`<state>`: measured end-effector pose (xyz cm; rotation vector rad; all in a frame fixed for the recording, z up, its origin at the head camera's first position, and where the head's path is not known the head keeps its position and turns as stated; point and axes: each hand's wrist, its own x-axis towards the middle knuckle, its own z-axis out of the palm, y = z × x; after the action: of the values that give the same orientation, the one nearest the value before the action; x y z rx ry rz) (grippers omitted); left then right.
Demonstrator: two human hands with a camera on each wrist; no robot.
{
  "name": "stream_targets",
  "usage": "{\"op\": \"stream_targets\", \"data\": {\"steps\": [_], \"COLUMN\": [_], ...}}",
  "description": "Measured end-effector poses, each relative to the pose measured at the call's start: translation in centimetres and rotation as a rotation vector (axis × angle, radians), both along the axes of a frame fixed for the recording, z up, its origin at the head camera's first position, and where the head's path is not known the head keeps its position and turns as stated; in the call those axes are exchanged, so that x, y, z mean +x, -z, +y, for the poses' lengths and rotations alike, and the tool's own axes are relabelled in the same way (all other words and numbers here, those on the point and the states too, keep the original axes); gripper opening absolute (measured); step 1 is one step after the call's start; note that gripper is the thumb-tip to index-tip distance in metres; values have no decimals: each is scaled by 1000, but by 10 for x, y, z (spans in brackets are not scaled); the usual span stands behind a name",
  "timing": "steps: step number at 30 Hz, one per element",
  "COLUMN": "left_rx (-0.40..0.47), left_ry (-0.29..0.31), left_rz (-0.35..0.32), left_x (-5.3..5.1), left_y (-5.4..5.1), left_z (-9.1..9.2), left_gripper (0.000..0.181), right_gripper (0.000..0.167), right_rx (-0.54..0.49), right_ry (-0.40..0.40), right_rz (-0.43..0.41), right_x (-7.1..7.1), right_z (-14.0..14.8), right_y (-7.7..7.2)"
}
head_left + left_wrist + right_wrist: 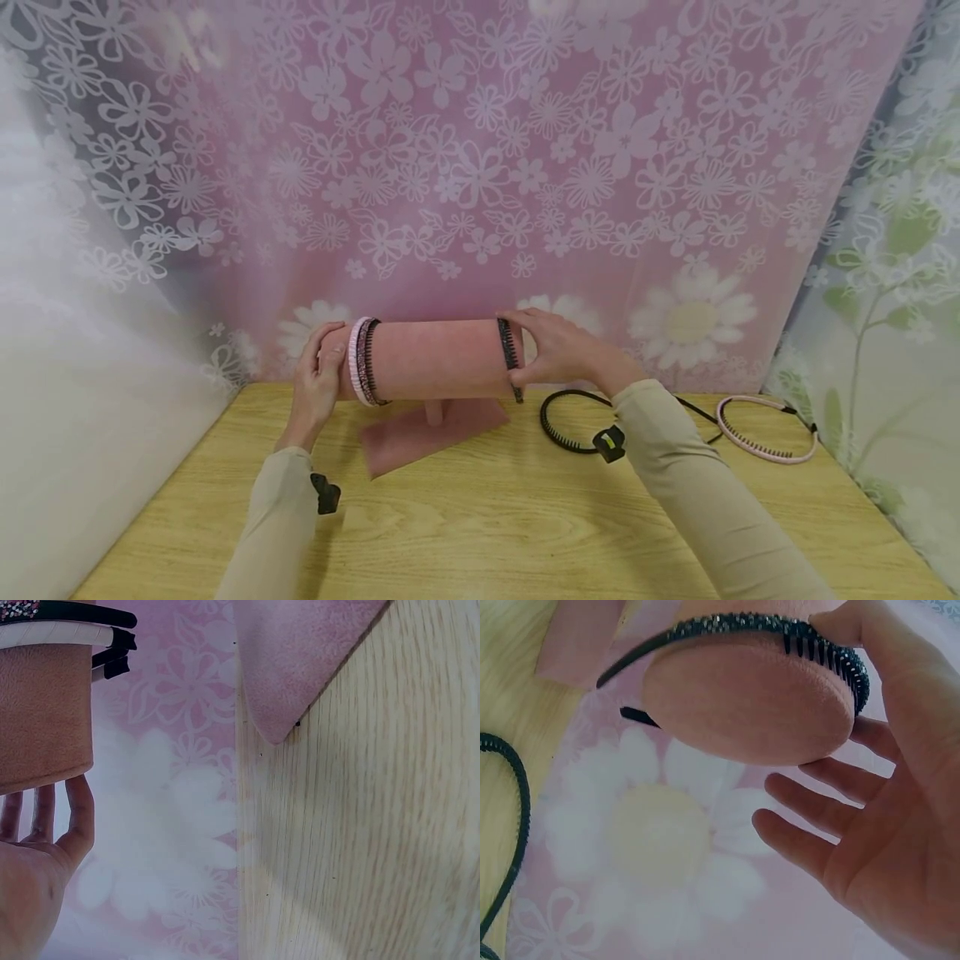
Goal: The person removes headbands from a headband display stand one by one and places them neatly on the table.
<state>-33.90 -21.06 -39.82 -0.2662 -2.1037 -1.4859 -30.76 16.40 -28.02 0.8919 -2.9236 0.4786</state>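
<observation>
A pink padded cylinder (438, 360) lies level on a post above its pink base (435, 437). Around its left part sit a pale pink headband (354, 362) and dark ones beside it. My left hand (315, 387) holds the cylinder's left end, its fingers against the end edge in the left wrist view. A black glittery toothed headband (735, 624) is around the cylinder's right end. My right hand (566, 348) grips this band, the thumb on it and a finger behind, while other fingers spread past the end.
On the wooden table (465, 533), a black toothed headband (551, 429) lies to the right, partly under my right forearm. Beyond it lies a pink headband (772, 458). A flowered pink curtain (480, 167) hangs right behind the stand, with pale sheets at both sides.
</observation>
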Motion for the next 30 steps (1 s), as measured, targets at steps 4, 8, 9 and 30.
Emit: {"op": "stream_targets", "data": {"steps": [4, 8, 9, 30], "left_rx": [5, -1, -4, 1], "left_ry": [0, -4, -4, 5], "left_rz": [0, 4, 5, 17], "left_x": [0, -1, 0, 0], "left_y": [1, 1, 0, -1], "left_z": [-1, -1, -1, 0], "left_gripper": [42, 40, 40, 41], "right_gripper": [95, 93, 92, 60], "right_rx": [-67, -147, -163, -438], "right_ry": [-41, -61, -63, 5], "right_rz": [-11, -42, -49, 111], "right_x": [-1, 0, 0, 27], "right_z": [3, 8, 9, 15], "right_y": [5, 11, 13, 43]}}
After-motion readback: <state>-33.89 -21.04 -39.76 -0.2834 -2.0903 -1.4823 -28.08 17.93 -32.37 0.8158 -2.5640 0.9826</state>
